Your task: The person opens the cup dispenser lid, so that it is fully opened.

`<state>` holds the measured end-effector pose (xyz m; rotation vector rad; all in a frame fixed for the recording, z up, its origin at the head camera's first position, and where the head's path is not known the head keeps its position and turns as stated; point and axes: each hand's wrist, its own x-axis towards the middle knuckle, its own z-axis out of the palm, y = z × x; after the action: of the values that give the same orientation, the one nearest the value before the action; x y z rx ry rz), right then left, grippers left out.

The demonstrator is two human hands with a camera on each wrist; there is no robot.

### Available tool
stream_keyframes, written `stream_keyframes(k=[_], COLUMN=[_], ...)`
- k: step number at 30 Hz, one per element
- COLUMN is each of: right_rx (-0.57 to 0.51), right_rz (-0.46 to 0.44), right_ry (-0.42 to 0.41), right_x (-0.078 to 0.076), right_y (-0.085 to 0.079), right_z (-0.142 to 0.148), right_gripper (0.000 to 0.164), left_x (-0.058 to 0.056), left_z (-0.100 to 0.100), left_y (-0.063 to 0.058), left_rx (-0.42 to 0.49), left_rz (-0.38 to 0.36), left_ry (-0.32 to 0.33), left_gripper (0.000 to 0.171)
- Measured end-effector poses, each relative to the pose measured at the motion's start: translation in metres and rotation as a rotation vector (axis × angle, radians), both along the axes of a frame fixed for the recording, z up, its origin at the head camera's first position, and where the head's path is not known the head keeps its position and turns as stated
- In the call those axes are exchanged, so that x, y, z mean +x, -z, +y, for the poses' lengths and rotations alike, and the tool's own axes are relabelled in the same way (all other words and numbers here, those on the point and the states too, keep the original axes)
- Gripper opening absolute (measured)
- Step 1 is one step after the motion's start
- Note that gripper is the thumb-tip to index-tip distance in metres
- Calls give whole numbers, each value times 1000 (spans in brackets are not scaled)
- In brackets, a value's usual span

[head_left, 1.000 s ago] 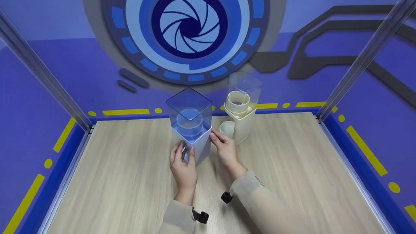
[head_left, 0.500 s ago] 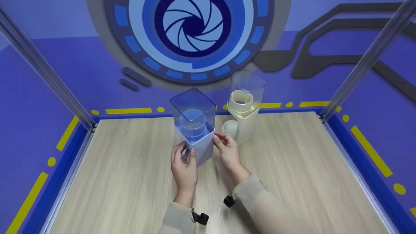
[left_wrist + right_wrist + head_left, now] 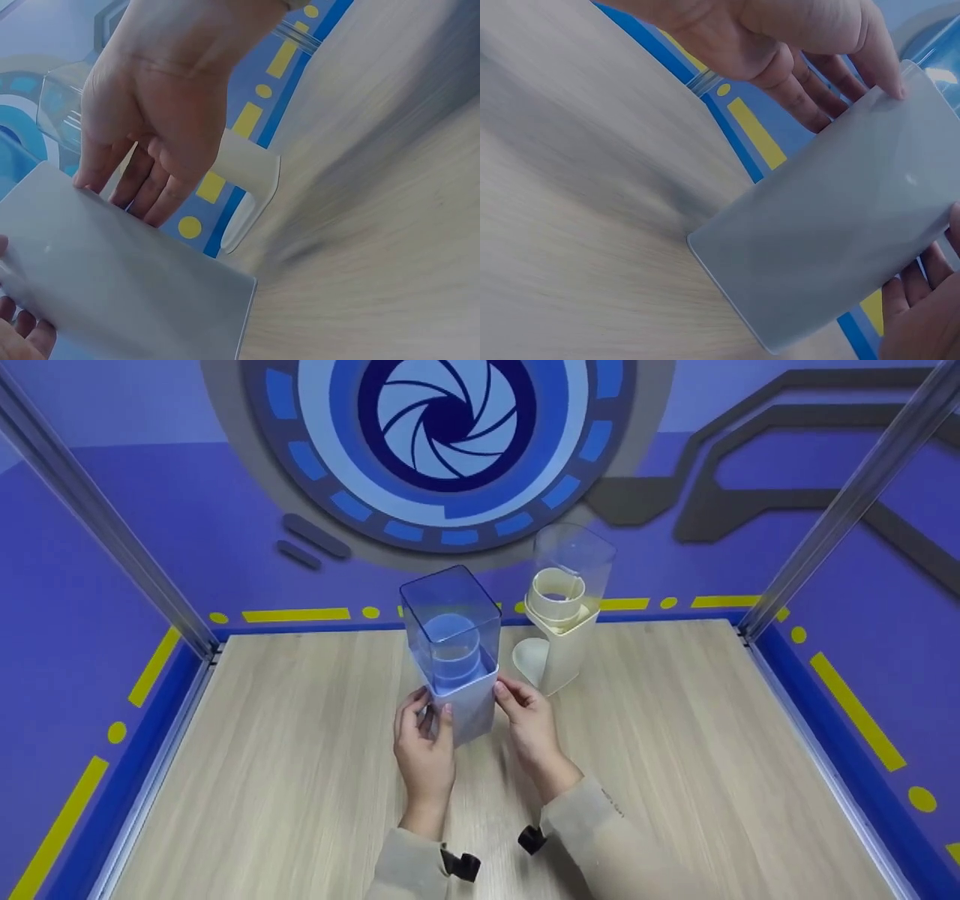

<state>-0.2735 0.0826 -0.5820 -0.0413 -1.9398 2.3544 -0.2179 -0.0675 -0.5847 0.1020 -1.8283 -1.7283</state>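
A tall square storage container (image 3: 469,716) with a grey-white lower body, clear bluish upper walls and a round blue ring inside stands between both hands. My left hand (image 3: 426,742) holds its left side, thumb on the front face and other fingers partly hidden behind. At the right edge, just under the coloured rim, my right hand (image 3: 532,720) pinches the body with thumb and fingers. From the left wrist view, the right hand (image 3: 157,105) appears above the smooth body (image 3: 127,262). From the right wrist view, the left hand (image 3: 780,45) grips the opposite edge (image 3: 817,210).
Behind and to the right stands a similar cream container (image 3: 566,649) with clear upper walls. A pale half-round cup (image 3: 531,660) sits against its left side. The wood-grain table (image 3: 300,772) ends at a purple panel wall, with metal posts (image 3: 832,510) at the corners.
The container has turned clockwise, seen from above, so a flat face now points more toward the front. My right hand has come slightly nearer with its edge; my left hand has barely moved.
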Motion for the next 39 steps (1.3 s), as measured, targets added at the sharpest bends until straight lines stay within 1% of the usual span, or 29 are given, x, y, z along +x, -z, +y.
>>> stream_keyframes(k=[4,7,10,14,17,21,26,30,32,36,39], right_rx=[-10,-9,9,55,88,109,82,48,39,29,-5], right_rz=[-3,-24,-41,-50,-56,-60,-69,-62,-54,-33,-20], right_ry=[14,15,-16,-89,-126,-137,-130,-143,-151,-164,-158], right_x=[7,12,12,8,5,6,12,16,18,28,37], right_y=[0,0,2,3,4,6,10,12,13,15,17], right_z=[-1,-1,2,7,11,13,13,12,11,7,1], right_gripper=[30,30,35,43,42,36,34,41,45,48,48], left_x=[0,0,-1,-3,-4,-4,-5,-8,-9,-14,-16], left_z=[-6,-12,-18,-24,-29,-35,-44,-48,-50,-54,-58], left_y=[0,0,-1,-1,-1,-2,-1,0,1,2,2], left_rx=[-19,-37,-60,-89,-94,-75,-53,-38,-30,-22,-19], left_rz=[-3,-10,-27,-40,-49,-67,-70,-73,-82,-134,-183], left_ry=[9,26,48,88,114,137,180,206,206,187,183], left_gripper=[34,34,35,35,35,36,37,38,38,38,37])
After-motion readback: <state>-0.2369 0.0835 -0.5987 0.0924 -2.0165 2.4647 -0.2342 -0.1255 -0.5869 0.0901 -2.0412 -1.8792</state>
